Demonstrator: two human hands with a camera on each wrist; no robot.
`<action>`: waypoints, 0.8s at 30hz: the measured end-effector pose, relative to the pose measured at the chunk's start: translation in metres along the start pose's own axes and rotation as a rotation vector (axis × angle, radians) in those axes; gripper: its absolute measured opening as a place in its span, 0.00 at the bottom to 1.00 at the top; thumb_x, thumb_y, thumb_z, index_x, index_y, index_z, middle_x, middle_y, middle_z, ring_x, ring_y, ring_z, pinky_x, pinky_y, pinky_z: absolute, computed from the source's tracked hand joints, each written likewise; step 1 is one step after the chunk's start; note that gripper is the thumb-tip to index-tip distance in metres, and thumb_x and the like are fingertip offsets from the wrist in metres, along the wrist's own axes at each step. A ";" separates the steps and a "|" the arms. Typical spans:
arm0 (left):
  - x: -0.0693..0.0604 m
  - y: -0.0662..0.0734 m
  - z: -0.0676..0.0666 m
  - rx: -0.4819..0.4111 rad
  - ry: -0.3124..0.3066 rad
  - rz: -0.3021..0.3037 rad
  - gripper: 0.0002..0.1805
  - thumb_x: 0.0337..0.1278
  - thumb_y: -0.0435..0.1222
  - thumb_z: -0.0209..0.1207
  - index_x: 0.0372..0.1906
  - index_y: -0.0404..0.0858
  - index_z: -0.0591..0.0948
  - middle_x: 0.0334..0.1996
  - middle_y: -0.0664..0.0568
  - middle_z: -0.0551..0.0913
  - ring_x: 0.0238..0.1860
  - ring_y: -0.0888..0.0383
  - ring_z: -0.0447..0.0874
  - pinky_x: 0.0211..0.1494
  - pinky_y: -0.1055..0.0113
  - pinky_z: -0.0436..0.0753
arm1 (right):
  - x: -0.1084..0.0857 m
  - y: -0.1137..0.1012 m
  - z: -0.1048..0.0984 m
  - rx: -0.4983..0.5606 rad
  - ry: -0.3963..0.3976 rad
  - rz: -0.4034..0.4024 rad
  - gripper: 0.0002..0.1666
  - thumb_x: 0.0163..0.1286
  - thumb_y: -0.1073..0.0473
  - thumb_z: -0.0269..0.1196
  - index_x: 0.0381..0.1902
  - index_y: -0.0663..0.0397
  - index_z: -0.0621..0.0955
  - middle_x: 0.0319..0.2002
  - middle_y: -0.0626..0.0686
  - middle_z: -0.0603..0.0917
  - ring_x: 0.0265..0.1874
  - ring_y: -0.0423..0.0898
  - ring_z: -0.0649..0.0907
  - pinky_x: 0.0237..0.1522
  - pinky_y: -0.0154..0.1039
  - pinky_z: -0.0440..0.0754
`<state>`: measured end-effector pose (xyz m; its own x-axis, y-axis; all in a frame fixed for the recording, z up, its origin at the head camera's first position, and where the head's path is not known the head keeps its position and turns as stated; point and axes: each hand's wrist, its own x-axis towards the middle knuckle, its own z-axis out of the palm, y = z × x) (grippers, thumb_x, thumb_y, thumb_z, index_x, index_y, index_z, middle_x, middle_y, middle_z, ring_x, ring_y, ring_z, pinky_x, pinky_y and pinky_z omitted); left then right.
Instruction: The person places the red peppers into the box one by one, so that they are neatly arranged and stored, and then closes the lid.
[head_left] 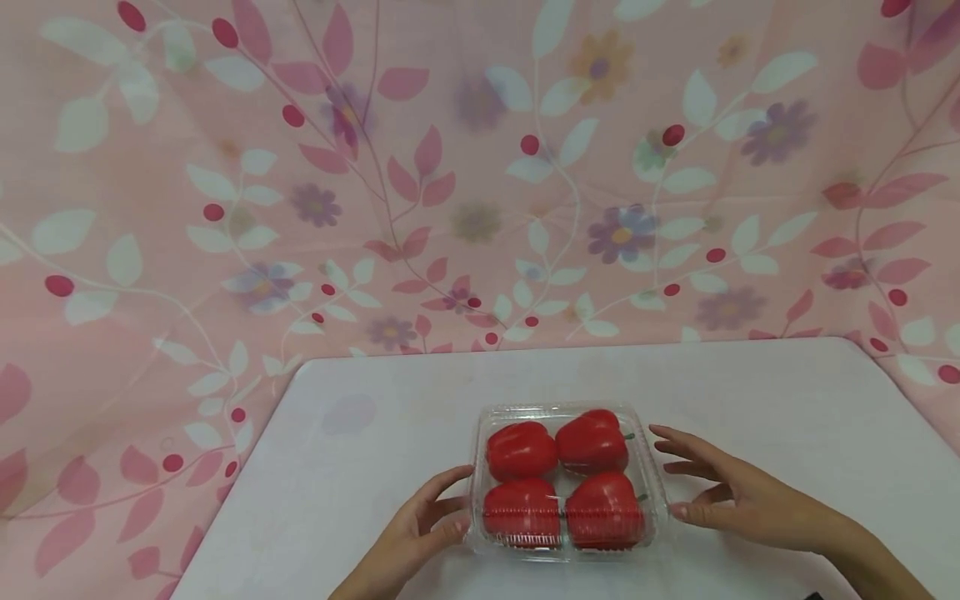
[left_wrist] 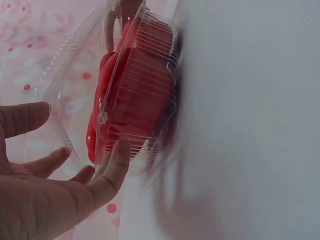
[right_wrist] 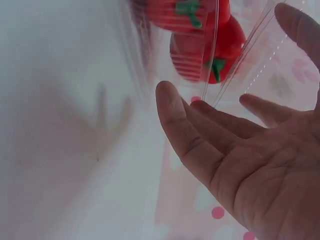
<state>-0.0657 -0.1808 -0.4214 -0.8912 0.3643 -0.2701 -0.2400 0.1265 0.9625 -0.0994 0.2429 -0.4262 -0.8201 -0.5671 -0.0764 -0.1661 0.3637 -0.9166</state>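
A clear plastic clamshell container [head_left: 651, 467] stands on the table with several red bell peppers [head_left: 521, 450] inside. Green stems [right_wrist: 216, 67] show in the right wrist view. Its lid [left_wrist: 50, 80] is tilted up from the ribbed base in the left wrist view. My left hand [head_left: 420, 517] is at the container's left side, with fingertips touching the lid edge and a digit against the base. Beside the right side, my right hand [head_left: 735, 492] has its fingers spread, holding nothing; whether a fingertip touches the plastic is hard to tell.
The white-covered table [head_left: 390, 417] has rounded far corners. Behind it hangs a pink floral cloth [head_left: 480, 167], which also shows along the table's left and right edges. A small dark object [head_left: 813, 596] pokes in at the bottom right.
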 end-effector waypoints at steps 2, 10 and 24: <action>-0.003 0.000 0.001 -0.021 -0.014 0.005 0.33 0.68 0.39 0.59 0.74 0.43 0.63 0.72 0.40 0.59 0.65 0.42 0.69 0.57 0.50 0.80 | -0.005 -0.001 0.003 0.035 -0.010 -0.004 0.49 0.69 0.58 0.65 0.79 0.40 0.51 0.73 0.65 0.58 0.61 0.32 0.72 0.47 0.39 0.83; -0.005 -0.002 0.010 -0.047 0.055 -0.011 0.38 0.66 0.36 0.60 0.75 0.36 0.56 0.68 0.35 0.63 0.54 0.45 0.79 0.48 0.52 0.85 | -0.017 -0.004 0.016 0.036 -0.013 0.085 0.52 0.70 0.56 0.64 0.79 0.37 0.44 0.70 0.69 0.63 0.63 0.48 0.74 0.43 0.36 0.84; -0.005 -0.018 0.019 0.058 0.095 -0.024 0.32 0.69 0.36 0.56 0.71 0.31 0.60 0.37 0.45 0.79 0.35 0.48 0.83 0.32 0.54 0.86 | -0.022 -0.005 0.035 0.266 -0.138 0.170 0.49 0.75 0.60 0.56 0.78 0.52 0.37 0.46 0.60 0.81 0.39 0.50 0.82 0.28 0.42 0.84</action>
<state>-0.0493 -0.1676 -0.4375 -0.9185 0.2722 -0.2868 -0.2415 0.1882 0.9520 -0.0613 0.2282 -0.4335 -0.7393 -0.6159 -0.2723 0.1300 0.2661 -0.9551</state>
